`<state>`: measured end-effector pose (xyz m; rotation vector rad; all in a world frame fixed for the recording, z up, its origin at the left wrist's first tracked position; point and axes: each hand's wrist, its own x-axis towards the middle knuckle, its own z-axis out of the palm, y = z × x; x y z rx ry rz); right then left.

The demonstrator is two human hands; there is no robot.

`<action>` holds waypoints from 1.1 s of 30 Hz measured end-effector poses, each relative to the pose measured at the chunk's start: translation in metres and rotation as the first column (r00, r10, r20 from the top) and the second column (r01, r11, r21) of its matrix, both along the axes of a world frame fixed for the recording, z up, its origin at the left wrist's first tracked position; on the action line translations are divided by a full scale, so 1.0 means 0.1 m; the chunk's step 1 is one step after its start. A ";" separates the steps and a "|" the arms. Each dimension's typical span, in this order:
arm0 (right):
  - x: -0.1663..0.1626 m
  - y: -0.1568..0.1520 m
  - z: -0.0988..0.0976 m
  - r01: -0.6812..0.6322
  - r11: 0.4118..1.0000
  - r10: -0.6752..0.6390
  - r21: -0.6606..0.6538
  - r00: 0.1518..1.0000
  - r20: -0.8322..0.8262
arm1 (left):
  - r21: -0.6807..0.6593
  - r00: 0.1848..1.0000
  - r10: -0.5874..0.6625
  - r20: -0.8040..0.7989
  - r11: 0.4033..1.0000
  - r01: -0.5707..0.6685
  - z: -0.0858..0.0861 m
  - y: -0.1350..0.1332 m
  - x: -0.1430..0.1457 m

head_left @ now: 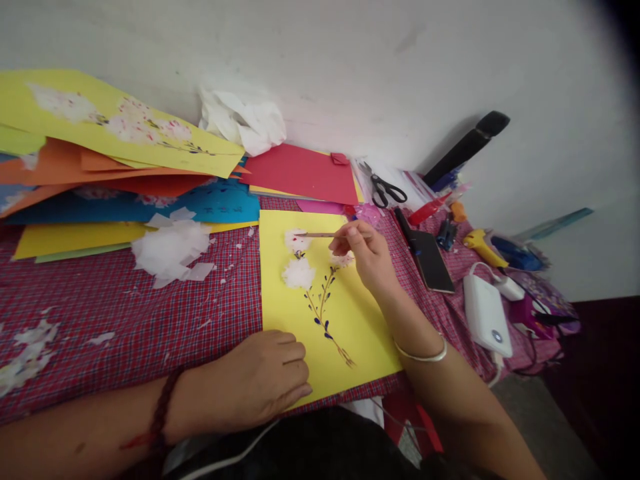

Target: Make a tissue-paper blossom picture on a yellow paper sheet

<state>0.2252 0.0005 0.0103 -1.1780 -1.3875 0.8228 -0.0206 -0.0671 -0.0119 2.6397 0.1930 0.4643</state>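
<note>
My right hand [364, 250] pinches a thin brown paintbrush [320, 235] above a yellow sheet [357, 333]. The brush lies nearly level, its tip at the upper-left white paper flower [296, 240], which bears small red marks. Below that flower sits a plain white paper flower [299, 273]; another, pink-dotted flower [341, 259] is partly hidden by my right hand. Brown stems with dark blue leaves [320, 320] run down the sheet. My left hand [260, 373] rests palm down on the sheet's lower left edge, fingers curled in, with nothing visible in them.
White paper pieces [173, 247] are heaped at left, below a stack with a flowered yellow sheet [150, 137]. Red paper [305, 172], scissors [383, 187], a black notebook [434, 263], a yellow glue gun [485, 247] and a white power bank [487, 317] surround the sheet. A wall stands behind.
</note>
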 end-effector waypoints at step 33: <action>-0.25 -0.29 0.17 -0.293 0.923 -0.043 0.250 0.567 0.822 | -0.043 0.999 -0.007 -0.044 0.999 0.005 0.02 -0.01 -0.01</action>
